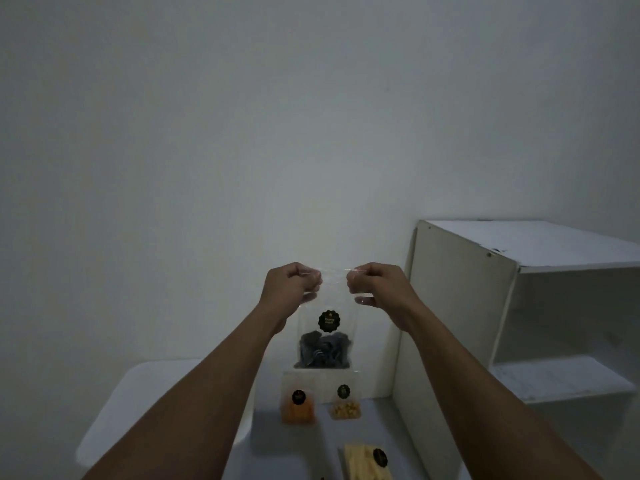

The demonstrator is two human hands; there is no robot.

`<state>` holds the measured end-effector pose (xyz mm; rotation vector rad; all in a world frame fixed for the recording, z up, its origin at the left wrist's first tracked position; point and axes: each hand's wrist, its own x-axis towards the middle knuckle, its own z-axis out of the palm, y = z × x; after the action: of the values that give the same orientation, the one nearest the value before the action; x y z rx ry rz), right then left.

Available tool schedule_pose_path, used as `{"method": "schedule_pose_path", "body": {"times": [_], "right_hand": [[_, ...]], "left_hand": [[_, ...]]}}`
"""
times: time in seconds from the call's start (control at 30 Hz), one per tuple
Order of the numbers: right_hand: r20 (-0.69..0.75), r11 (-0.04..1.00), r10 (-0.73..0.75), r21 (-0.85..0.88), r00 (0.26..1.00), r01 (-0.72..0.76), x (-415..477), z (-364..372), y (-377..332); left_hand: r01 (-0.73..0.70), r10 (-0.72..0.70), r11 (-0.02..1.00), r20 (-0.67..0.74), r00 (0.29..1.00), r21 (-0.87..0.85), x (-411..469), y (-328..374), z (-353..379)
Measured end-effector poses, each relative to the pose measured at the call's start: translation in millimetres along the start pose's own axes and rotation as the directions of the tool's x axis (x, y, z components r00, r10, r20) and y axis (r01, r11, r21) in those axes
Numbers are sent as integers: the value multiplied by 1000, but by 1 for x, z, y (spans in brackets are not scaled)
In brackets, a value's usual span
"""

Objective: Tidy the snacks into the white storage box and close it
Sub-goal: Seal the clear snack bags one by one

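Snack bag (325, 341) was held aloft. Its top corners were pinched by left hand (290, 284) and right hand (376, 285).

A plain white wall (242, 116) fills most of the room. A white shelf (460, 306) with open boards stands on the right. The light is dim

We're in a dim, plain room, most likely somewhere in a home. A bare white wall (242, 116) fills the upper frame, and a white wooden shelf unit (460, 306) stands at the right. At bottom centre, small sticker-labelled snack bags (298, 408) sit on a pale desk (381, 434).
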<state>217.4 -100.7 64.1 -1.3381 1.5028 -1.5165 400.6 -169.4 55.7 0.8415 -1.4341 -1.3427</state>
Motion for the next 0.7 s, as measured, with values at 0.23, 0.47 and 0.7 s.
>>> {"method": "schedule_pose_path", "body": {"times": [0.23,0.47,0.7], "right_hand": [[-38,994,-92,-62,995,89,8,-4,-10],[101,998,1,68,995,-8,6,-3,-15],[73,996,-60,-56,996,64,8,-3,-15]], "left_hand": [[26,-26,1000,116,993,6,3,9,1],[-94,94,993,9,996,73,8,7,7],[26,-18,999,170,985,-44,1,12,5]]}}
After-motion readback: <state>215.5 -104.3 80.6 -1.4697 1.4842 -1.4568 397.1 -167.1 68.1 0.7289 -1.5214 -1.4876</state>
